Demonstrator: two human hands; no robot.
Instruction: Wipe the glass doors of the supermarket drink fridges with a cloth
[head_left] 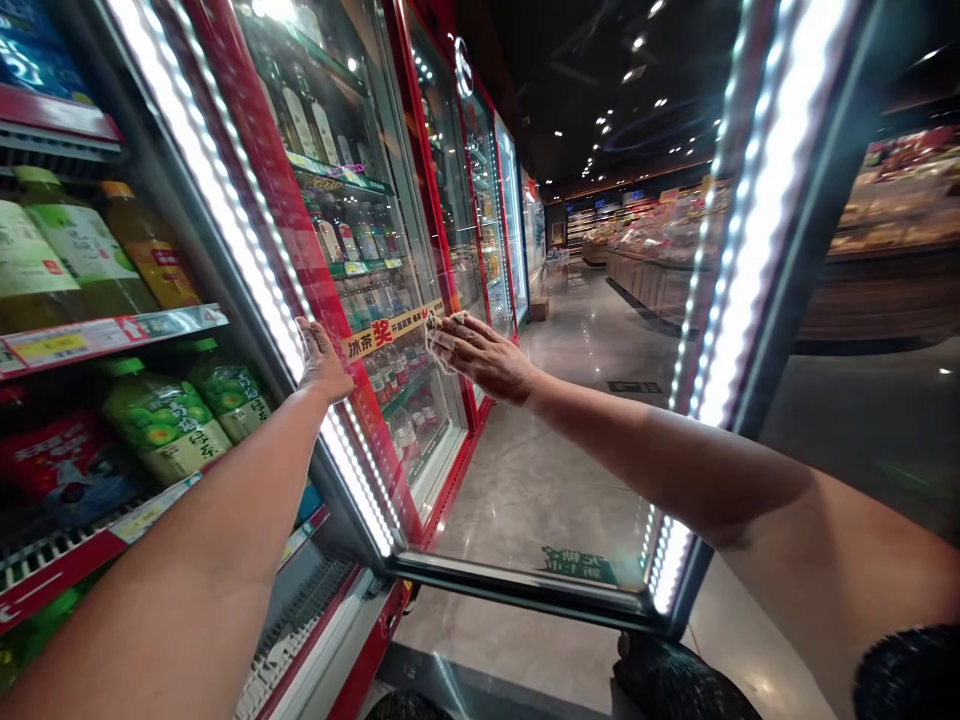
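My left hand (322, 358) rests on the lit frame of the open cooler (247, 250), fingers curled round its edge beside the LED strip. My right hand (480, 355) reaches through toward the open glass door (570, 460), fingers pressed on a small pale cloth (442, 325) held against the glass. The door swings out to the right, its far edge lit by another LED strip (750, 230). Green and yellow drink bottles (161, 420) stand on the cooler shelves to the left of my left arm.
A row of red-framed coolers (450, 200) with bottles runs along the left. A yellow banner (390, 330) crosses the neighbouring cooler door. A grey shiny aisle floor (585, 340) leads to display counters (660, 260) far back. Price rails (112, 335) edge the shelves.
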